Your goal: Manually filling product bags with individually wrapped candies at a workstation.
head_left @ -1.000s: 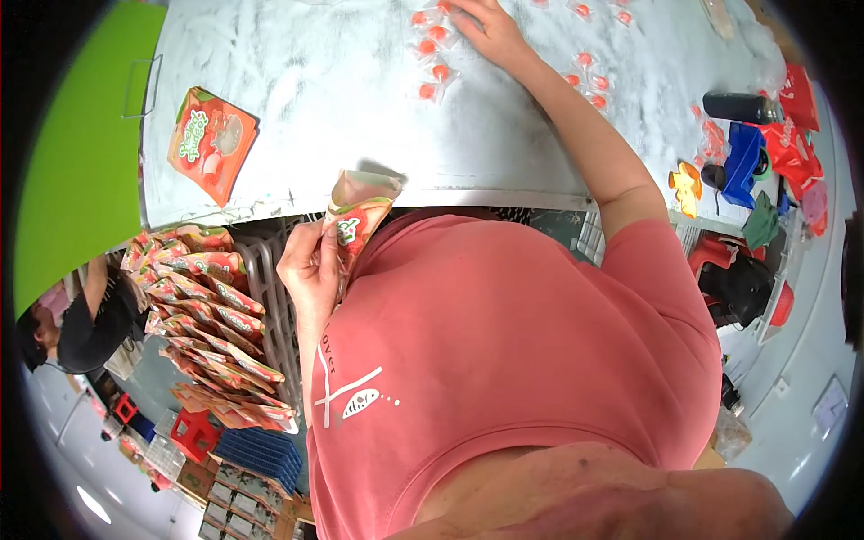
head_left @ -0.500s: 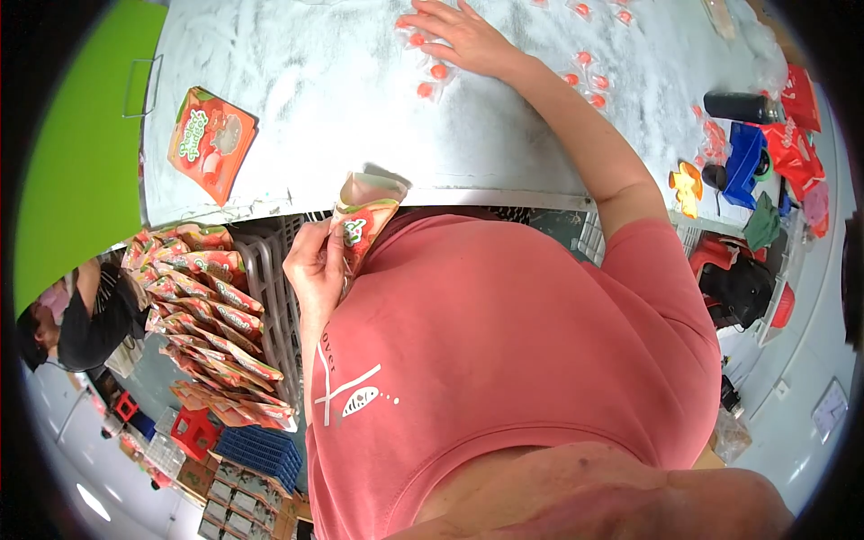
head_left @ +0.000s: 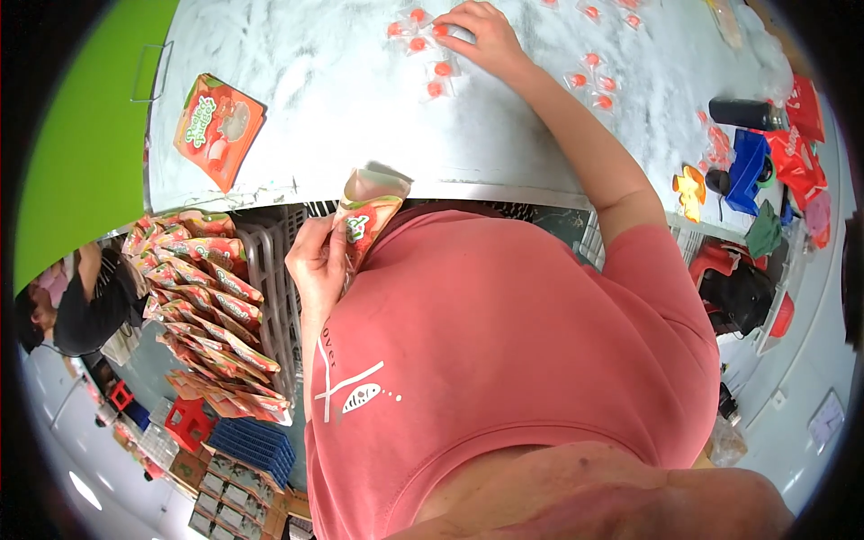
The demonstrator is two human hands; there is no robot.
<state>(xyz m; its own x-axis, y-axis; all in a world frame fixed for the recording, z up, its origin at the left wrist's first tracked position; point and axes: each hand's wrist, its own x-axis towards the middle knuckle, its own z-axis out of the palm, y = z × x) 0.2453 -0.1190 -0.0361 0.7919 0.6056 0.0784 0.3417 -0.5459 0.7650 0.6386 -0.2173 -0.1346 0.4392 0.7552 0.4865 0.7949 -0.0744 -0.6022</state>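
Note:
My left hand [head_left: 317,256] grips an orange-red printed pouch [head_left: 363,236] by its side, near the table's front edge. The pouch stands tilted against my shirt, its mouth spread open at the top; what is inside cannot be seen. Far out on the table, my right hand [head_left: 486,40] has thumb and fingers closed about a small red candy [head_left: 440,30] in a clear wrapper. Several more wrapped candies [head_left: 436,88] lie around that hand. Another group of candies [head_left: 590,81] lies farther right. A second printed pouch [head_left: 219,130] lies flat on the table at the left.
Left of me, a grey crate [head_left: 270,270] stands beside many filled-looking pouches [head_left: 211,306] in rows. A person in dark clothing [head_left: 94,301] is beyond them. On the table's right are a black bottle [head_left: 745,112], a blue bin [head_left: 747,171] and red bags [head_left: 796,166].
My right hand has gone from spread flat over the candies to closed fingers around one, shifting slightly right. My left hand keeps its hold on the pouch.

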